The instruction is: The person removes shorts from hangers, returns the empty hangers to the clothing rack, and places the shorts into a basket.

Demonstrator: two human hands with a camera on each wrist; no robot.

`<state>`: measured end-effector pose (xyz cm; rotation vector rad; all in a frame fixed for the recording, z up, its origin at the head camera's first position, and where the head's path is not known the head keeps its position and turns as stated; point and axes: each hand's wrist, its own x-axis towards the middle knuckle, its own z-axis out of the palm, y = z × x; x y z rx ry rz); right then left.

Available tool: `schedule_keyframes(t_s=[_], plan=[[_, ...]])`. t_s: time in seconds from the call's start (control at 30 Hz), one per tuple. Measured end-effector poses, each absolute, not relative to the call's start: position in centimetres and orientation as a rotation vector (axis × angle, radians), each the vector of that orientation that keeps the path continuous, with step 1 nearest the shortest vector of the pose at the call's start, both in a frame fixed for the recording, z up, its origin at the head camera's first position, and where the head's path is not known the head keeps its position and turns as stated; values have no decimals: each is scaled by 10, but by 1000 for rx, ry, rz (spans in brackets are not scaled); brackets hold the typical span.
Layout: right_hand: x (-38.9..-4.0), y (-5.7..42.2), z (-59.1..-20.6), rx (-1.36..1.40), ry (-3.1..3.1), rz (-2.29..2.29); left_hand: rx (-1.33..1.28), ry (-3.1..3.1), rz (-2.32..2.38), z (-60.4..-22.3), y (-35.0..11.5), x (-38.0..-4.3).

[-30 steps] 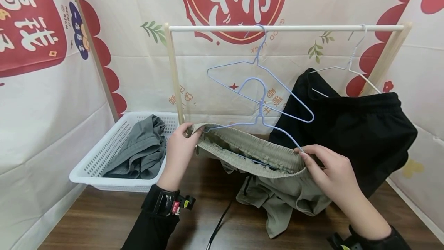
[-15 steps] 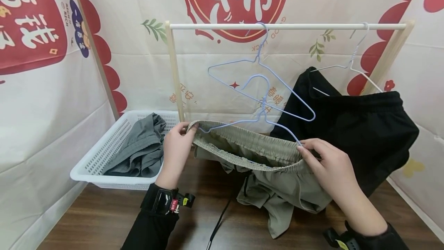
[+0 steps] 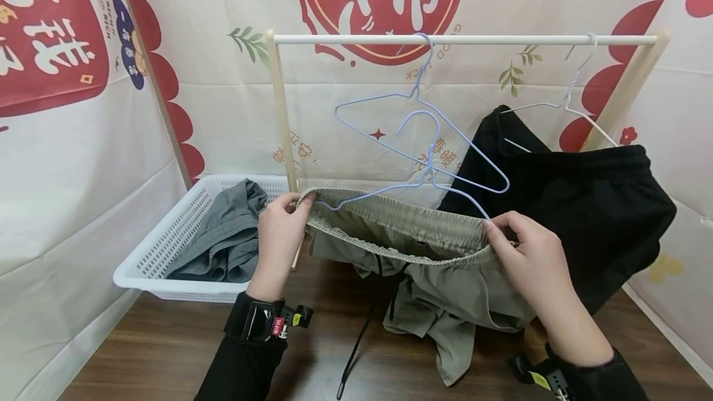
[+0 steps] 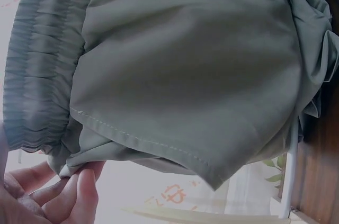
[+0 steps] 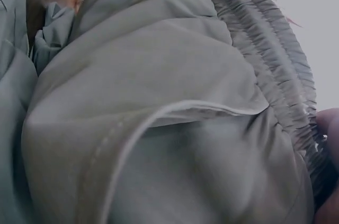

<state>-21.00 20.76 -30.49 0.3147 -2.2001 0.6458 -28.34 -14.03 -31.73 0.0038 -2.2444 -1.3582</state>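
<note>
Raised a little since 1 second ago, the green shorts [image 3: 462,293] and lower blue hanger [image 3: 431,161] sit between 2 hands, the hook [image 3: 437,129] leaning farther toward 3 o'clock. At the 9 o'clock end of the waistband [image 3: 401,218], the left hand [image 3: 280,228] pinches the cloth between thumb and fingers; at 3 o'clock, the right hand [image 3: 528,255] pinches waistband and hanger end. From the shorts, the white basket [image 3: 184,288] lies at 9 o'clock, the black shorts [image 3: 579,203] at 2, the rack's bar [image 3: 490,39] at 12.
</note>
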Motion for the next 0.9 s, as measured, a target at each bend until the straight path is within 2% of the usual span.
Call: schedule_keyframes(t_s=[0.33, 0.9], plan=[[-217, 205, -309, 264, -2133, 721, -37, -2266, -1396, -317, -144, -286], [-221, 196, -316, 271, -2081, 894, -82, -2197, -1782, -322, -150, -291]])
